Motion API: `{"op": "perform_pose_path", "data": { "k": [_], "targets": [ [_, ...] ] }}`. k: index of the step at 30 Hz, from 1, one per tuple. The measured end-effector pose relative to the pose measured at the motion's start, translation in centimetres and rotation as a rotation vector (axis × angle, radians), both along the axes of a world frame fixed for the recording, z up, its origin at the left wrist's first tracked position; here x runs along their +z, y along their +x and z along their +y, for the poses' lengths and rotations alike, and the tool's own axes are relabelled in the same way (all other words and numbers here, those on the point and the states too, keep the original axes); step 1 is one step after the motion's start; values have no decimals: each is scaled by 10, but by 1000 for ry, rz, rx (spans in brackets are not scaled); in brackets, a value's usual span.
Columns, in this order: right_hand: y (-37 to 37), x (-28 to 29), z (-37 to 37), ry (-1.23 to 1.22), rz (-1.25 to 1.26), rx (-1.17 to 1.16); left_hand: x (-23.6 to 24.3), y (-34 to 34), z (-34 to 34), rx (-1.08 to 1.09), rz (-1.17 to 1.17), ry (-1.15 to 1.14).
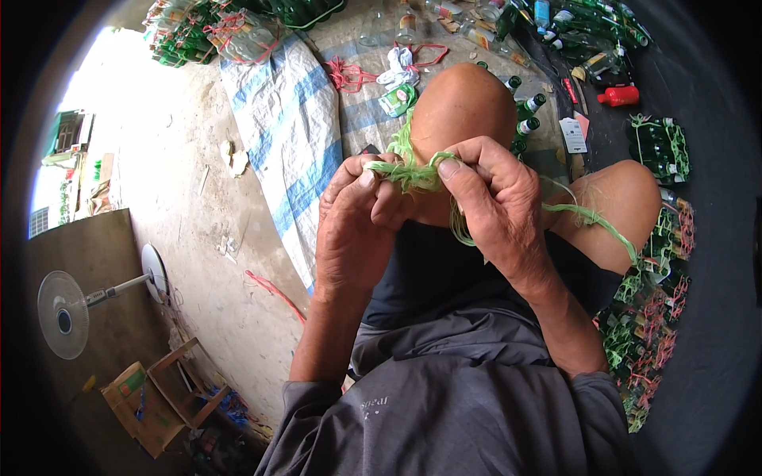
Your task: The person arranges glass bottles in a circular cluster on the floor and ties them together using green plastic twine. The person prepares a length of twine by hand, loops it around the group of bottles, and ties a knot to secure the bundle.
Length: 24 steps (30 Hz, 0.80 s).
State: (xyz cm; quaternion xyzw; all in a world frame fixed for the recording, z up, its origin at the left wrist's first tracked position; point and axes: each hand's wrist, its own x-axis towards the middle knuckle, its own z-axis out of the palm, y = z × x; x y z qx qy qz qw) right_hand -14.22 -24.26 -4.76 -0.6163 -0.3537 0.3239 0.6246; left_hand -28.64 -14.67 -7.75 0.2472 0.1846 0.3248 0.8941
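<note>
While the left hand (353, 218) and the right hand (500, 194) each pinch the green strands (411, 176) between thumb and fingers, a short frayed span bridges the narrow gap between them, before the raised knee (464, 107). Tied bottles (643, 341) crowd near the lower knee (623, 198), tightening the right side; leftward, past the striped sheet's (282, 135) long edge, pale floor (194, 190) widens toward a fan (63, 315).
</note>
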Motion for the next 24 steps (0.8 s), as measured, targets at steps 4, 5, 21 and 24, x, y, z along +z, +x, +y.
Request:
{"op": "perform_pose_path", "data": {
  "k": [4,5,21,24],
  "targets": [
    [3,-1,-1,-66,-60,-42,-2,-1,0,8,-66,-73],
    [3,-2,-1,-73,-77,-55,-2,0,-1,28,-28,-57],
    [5,-3,-2,-49,0,-61,8,2,2,23,351,322],
    [5,-5,-3,-39,5,-57,9,1,7,46,327,311]
  ]
}}
